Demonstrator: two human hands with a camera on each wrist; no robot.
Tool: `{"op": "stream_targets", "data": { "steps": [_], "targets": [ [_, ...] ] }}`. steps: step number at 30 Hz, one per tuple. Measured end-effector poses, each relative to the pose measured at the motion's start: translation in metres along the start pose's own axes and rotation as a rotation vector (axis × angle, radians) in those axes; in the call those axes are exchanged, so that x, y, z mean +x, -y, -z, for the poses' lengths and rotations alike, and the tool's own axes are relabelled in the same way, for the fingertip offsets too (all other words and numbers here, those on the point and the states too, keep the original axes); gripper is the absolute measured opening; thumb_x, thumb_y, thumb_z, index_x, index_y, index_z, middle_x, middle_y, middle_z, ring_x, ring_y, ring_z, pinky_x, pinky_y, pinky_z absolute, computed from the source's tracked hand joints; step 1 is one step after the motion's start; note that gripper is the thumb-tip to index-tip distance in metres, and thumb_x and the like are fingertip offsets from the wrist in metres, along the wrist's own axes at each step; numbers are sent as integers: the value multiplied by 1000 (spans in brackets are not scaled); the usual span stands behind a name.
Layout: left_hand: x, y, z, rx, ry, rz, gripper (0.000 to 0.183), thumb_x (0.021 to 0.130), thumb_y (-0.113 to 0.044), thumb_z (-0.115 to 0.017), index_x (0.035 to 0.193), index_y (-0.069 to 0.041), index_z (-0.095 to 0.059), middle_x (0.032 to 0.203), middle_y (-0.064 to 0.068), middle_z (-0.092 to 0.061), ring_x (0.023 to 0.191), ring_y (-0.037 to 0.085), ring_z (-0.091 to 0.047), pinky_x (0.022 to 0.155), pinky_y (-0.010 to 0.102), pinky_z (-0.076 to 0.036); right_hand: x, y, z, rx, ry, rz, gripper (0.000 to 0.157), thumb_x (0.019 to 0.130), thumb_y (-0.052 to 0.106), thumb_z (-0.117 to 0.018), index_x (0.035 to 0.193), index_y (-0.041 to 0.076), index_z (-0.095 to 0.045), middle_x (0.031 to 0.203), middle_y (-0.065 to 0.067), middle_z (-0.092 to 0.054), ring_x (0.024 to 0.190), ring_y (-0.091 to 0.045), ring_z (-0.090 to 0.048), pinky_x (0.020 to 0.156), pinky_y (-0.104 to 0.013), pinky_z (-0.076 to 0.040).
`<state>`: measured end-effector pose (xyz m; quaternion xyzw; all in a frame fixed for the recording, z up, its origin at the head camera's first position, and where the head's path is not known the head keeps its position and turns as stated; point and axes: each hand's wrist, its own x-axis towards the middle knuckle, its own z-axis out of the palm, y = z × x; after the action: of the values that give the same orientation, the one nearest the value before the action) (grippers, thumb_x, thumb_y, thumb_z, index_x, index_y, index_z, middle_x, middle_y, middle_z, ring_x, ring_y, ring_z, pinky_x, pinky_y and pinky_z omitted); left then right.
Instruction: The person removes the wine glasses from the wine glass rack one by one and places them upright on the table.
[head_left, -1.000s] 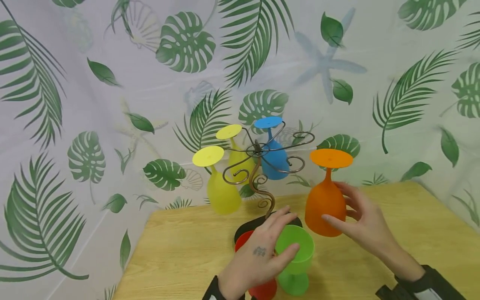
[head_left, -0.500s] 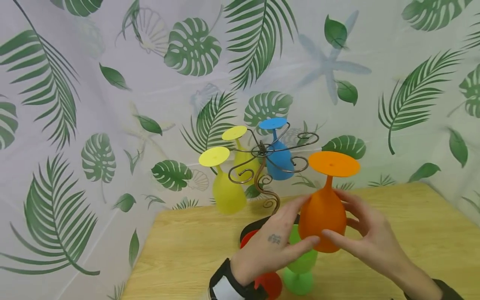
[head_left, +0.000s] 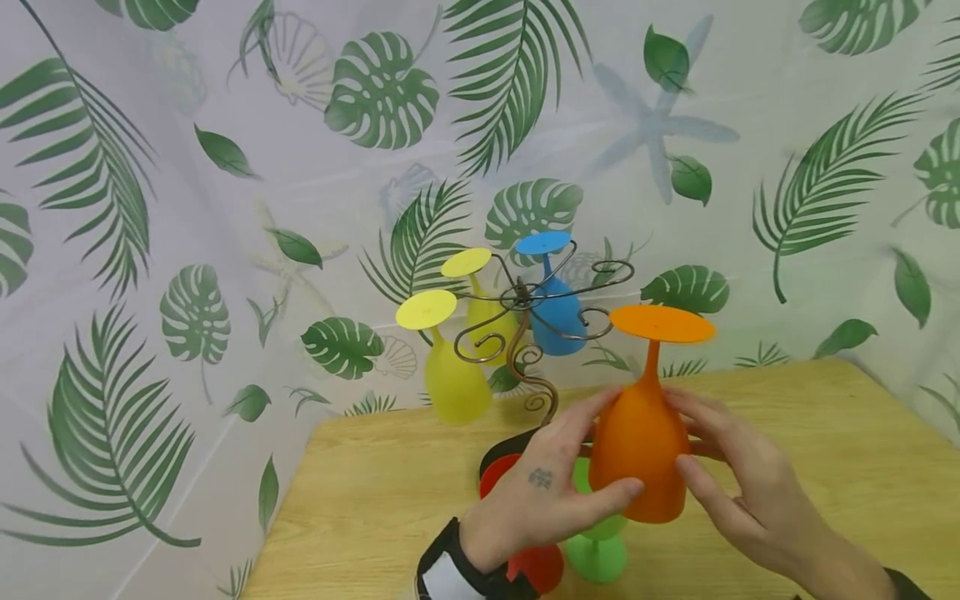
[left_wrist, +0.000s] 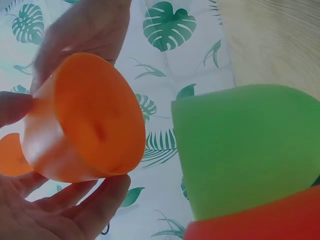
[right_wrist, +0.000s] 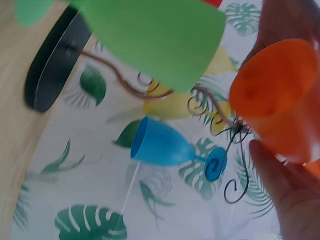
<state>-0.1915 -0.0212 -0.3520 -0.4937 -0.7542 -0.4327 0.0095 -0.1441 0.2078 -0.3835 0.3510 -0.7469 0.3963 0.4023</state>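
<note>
An orange plastic goblet [head_left: 643, 442] hangs upside down in the air, foot up and bowl mouth down. On its left side my left hand [head_left: 551, 492] grips the bowl with thumb and fingers. From the right my right hand [head_left: 757, 492] holds the same bowl, thumb at its edge and fingers behind. The left wrist view looks into the open mouth of the orange bowl [left_wrist: 97, 117]. Below the hands a green goblet [head_left: 597, 557] and a red goblet [head_left: 542, 568] stand upright on the table, partly hidden by my left hand.
A bronze wire rack [head_left: 517, 354] with curled arms rises from a black base [head_left: 498, 450]. Two yellow goblets [head_left: 456, 379] [head_left: 483, 317] and a blue goblet [head_left: 555, 317] hang upside down from it. The wooden table [head_left: 360, 492] meets a leaf-print backdrop [head_left: 225, 208].
My left hand has moved right and taken hold of the orange goblet, which my right hand alone held before. The goblet has come slightly lower and nearer. The goblets on the rack stay put.
</note>
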Motion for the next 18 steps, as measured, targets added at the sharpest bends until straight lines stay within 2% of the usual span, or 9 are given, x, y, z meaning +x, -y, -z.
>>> {"op": "stream_targets", "data": {
  "steps": [1, 3, 6, 10, 13, 15, 18],
  "targets": [
    [0, 0, 0, -9, 8, 7, 73, 99, -27, -66, 160, -22, -25, 155, 0, -44, 125, 9, -53, 96, 19, -52, 0, -2, 1, -14, -1, 69, 42, 102, 8, -58, 134, -19, -52, 142, -14, -59, 127, -4, -59, 94, -12, -50],
    [0, -1, 0, -24, 24, 22, 72, 99, -29, -63, 160, -22, -26, 154, 0, -44, 123, 8, -54, 94, 19, -53, 1, -4, 2, -50, -8, 180, 43, 108, 16, -47, 127, -22, -54, 142, -19, -59, 131, -8, -57, 98, -12, -47],
    [1, -2, 0, -35, 49, 27, 69, 100, -30, -60, 160, -20, -25, 155, 1, -44, 120, 7, -55, 95, 19, -52, 5, -3, 5, -115, -21, 286, 41, 110, 13, -38, 123, -21, -57, 139, -24, -59, 136, -10, -54, 103, -13, -43],
    [0, -2, -2, -64, 73, 52, 66, 103, -33, -54, 161, -19, -25, 155, 1, -45, 120, 6, -55, 98, 19, -50, 11, 0, 4, -239, -60, 404, 37, 108, 14, -42, 118, -15, -62, 124, -33, -62, 123, -20, -60, 109, -16, -41],
    [0, -3, -5, -84, 73, 81, 65, 104, -37, -49, 161, -16, -25, 155, 1, -45, 123, 4, -55, 101, 18, -49, 15, 2, 2, -320, -62, 473, 35, 108, 19, -48, 117, -10, -64, 119, -31, -64, 116, -31, -59, 116, -23, -38],
    [1, -3, -6, -89, 69, 91, 64, 105, -38, -46, 161, -14, -25, 153, 1, -49, 122, 3, -56, 100, 17, -49, 17, 3, 2, -347, -38, 513, 32, 109, 20, -48, 119, -5, -65, 119, -28, -65, 122, -36, -57, 121, -30, -34],
    [3, -4, -7, -91, 53, 114, 60, 107, -36, -46, 159, -15, -27, 142, 3, -59, 113, 0, -61, 95, 15, -51, 19, 2, 2, -328, -9, 548, 29, 109, 21, -50, 120, 0, -66, 120, -26, -66, 133, -34, -54, 123, -36, -32]
  ]
}}
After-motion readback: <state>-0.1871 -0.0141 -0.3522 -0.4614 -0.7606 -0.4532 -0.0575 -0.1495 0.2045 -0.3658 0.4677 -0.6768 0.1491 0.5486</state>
